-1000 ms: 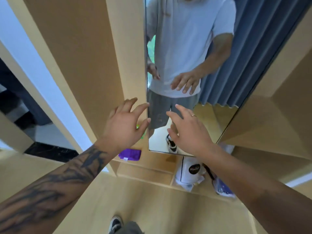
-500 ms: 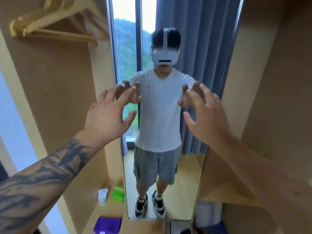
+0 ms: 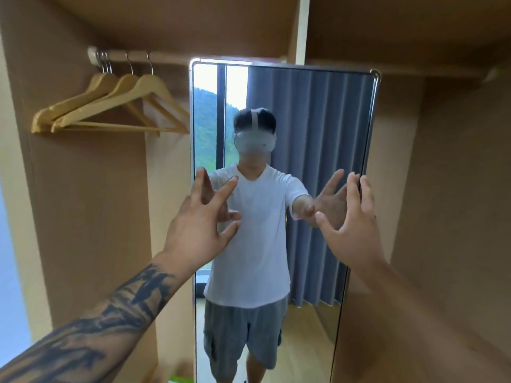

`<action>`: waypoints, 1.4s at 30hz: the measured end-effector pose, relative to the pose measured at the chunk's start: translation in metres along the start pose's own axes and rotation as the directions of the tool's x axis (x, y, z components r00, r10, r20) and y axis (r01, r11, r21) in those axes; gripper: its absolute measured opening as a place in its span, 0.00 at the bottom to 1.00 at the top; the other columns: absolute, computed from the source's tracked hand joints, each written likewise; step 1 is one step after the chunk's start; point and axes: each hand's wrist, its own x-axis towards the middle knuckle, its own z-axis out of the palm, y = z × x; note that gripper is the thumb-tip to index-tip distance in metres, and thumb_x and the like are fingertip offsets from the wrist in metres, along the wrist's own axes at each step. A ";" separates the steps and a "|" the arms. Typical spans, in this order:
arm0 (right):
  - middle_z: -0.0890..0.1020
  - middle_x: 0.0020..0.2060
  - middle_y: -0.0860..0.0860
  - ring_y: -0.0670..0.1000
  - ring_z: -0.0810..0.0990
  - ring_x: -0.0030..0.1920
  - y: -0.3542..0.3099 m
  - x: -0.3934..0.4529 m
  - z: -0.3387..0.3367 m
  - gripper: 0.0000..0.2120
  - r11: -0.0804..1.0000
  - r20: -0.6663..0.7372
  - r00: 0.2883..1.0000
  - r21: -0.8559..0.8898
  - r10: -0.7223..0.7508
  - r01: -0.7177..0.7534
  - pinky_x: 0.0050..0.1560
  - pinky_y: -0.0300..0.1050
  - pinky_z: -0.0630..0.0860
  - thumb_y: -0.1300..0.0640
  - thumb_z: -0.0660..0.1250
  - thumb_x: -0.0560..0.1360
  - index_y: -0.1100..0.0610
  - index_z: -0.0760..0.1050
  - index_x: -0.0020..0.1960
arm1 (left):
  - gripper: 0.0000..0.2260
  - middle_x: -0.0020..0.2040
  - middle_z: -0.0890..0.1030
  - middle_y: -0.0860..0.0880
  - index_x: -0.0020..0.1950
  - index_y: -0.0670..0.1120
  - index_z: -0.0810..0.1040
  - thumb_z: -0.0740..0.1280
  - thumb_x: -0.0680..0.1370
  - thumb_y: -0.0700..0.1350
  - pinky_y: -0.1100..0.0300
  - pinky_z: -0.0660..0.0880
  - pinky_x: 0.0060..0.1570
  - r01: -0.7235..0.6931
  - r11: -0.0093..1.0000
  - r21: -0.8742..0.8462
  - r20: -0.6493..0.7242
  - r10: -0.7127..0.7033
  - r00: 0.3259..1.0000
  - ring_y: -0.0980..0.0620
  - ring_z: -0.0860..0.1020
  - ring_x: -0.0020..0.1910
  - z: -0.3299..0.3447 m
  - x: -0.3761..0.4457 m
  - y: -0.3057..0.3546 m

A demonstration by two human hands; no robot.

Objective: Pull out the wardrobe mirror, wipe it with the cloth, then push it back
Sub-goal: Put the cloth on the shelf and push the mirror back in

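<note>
Nothing's being gripped: left hand (image 3: pixel 199 230) and right hand (image 3: pixel 352 230) are spreading open before the tall silver-framed mirror (image 3: pixel 318 128) between wardrobe panels. Probably heavy, fragile glass, so grab the frame edges.

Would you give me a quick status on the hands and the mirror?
Left hand open, right hand open, both empty, reaching at mirror. No cloth in hand. Wooden hangers hang left of it, clear.
</note>
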 end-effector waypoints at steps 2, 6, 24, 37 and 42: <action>0.49 0.85 0.48 0.47 0.47 0.84 0.001 0.001 0.002 0.46 1.000 -0.026 0.999 0.026 0.018 -0.018 0.78 0.47 0.54 0.46 0.71 0.78 0.50 0.45 0.85 | 0.39 0.87 0.38 0.51 0.84 0.68 0.54 0.71 0.78 0.63 0.46 0.81 0.55 -0.010 1.000 -0.029 -0.015 0.009 1.000 0.36 0.74 0.73 0.007 0.000 -0.005; 0.51 0.84 0.45 0.47 0.51 0.84 0.002 0.003 0.000 0.47 0.990 -0.044 0.995 0.117 0.087 -0.081 0.78 0.48 0.57 0.47 0.72 0.78 0.48 0.45 0.85 | 0.39 0.85 0.32 0.54 0.84 0.68 0.52 0.71 0.79 0.63 0.45 0.79 0.57 -0.001 0.998 -0.058 -0.009 0.000 1.000 0.35 0.73 0.69 0.018 -0.001 -0.010; 0.59 0.82 0.44 0.46 0.60 0.81 -0.011 -0.042 -0.031 0.37 0.986 -0.103 0.994 0.167 0.042 -0.024 0.79 0.53 0.66 0.60 0.68 0.82 0.50 0.53 0.85 | 0.43 0.87 0.40 0.52 0.81 0.71 0.33 0.61 0.78 0.73 0.40 0.64 0.78 0.103 0.990 -0.098 0.190 -0.084 0.978 0.36 0.57 0.84 0.062 0.004 0.000; 0.59 0.79 0.40 0.48 0.62 0.81 -0.068 -0.084 -0.032 0.33 0.981 -0.228 0.967 0.123 -0.116 0.147 0.76 0.58 0.70 0.67 0.65 0.82 0.57 0.57 0.83 | 0.52 0.86 0.49 0.63 0.85 0.65 0.39 0.62 0.69 0.80 0.57 0.58 0.82 -0.068 0.877 -0.475 0.416 0.292 0.861 0.66 0.46 0.83 0.047 -0.067 0.054; 0.50 0.81 0.31 0.39 0.55 0.81 -0.085 -0.096 -0.026 0.32 0.977 -0.219 0.961 0.091 -0.168 0.192 0.75 0.62 0.69 0.64 0.59 0.82 0.53 0.55 0.83 | 0.61 0.85 0.52 0.66 0.87 0.59 0.41 0.71 0.65 0.79 0.57 0.56 0.82 0.002 0.807 -0.591 0.419 0.305 0.855 0.67 0.48 0.83 0.041 -0.088 0.069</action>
